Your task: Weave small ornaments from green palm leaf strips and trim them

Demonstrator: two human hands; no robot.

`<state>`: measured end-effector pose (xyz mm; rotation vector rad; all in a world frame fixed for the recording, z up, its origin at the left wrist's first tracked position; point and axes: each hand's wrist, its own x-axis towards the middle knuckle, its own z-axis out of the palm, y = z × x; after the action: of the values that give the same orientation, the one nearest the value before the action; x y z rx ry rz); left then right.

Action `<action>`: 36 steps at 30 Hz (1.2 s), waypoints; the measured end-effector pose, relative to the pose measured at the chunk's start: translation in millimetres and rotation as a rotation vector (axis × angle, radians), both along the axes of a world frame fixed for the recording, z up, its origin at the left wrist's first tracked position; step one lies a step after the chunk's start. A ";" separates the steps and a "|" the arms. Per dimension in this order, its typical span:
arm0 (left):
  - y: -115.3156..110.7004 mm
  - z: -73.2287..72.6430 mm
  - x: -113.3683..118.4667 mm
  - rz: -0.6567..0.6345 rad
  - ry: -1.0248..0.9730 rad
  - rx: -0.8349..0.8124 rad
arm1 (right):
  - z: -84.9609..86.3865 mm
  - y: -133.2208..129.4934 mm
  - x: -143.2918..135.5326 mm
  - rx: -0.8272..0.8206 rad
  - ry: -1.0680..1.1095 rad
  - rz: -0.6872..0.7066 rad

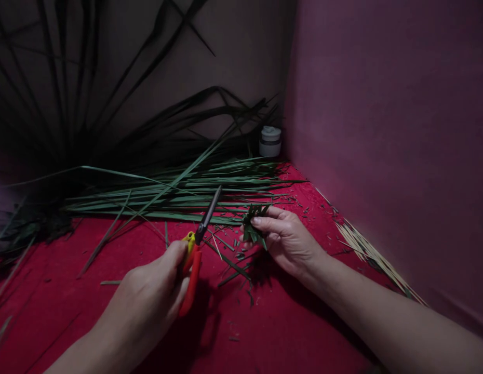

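Observation:
My left hand (pixel 153 296) grips a pair of scissors (pixel 199 244) with red and yellow handles; the dark blades are closed and point up and to the right. My right hand (pixel 286 239) pinches a small folded piece of green leaf (pixel 254 224) between thumb and fingers, just right of the scissor blades and apart from them. Both hands hover low over a red cloth (pixel 284 322).
A pile of long green palm leaves (pixel 179 189) lies across the back of the red cloth, with dark fronds rising behind. A small white jar (pixel 270 141) stands in the corner. Thin pale sticks (pixel 376 259) lie along the pink wall on the right. Leaf scraps litter the cloth.

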<state>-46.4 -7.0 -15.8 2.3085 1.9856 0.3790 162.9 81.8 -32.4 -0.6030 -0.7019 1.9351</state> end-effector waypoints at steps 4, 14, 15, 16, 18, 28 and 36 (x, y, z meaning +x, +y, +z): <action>0.7 4.0 7.9 0.030 0.101 -0.113 | 0.3 1.4 1.3 -0.023 0.003 0.028; -0.1 10.4 9.9 -0.107 0.292 -0.070 | -7.1 5.8 -0.4 0.078 -0.049 -0.152; -0.9 12.3 10.8 -0.133 0.314 -0.070 | -7.5 5.8 0.1 0.141 -0.076 -0.183; -1.8 14.0 12.0 -0.150 0.335 -0.069 | -7.5 5.5 0.8 0.212 -0.113 -0.214; -4.3 16.6 14.4 -0.154 0.362 -0.084 | -5.8 4.0 3.0 0.348 -0.208 -0.277; -10.5 14.7 12.1 -0.089 0.388 -0.183 | 0.9 -6.8 8.3 0.830 -0.507 -0.518; -10.6 14.8 10.4 -0.096 0.418 -0.188 | 1.3 -7.0 8.5 0.873 -0.537 -0.532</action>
<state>-36.0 -17.6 -1.0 2.4991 1.9522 -0.3120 171.4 74.8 -31.1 -0.6486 -1.4369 0.8303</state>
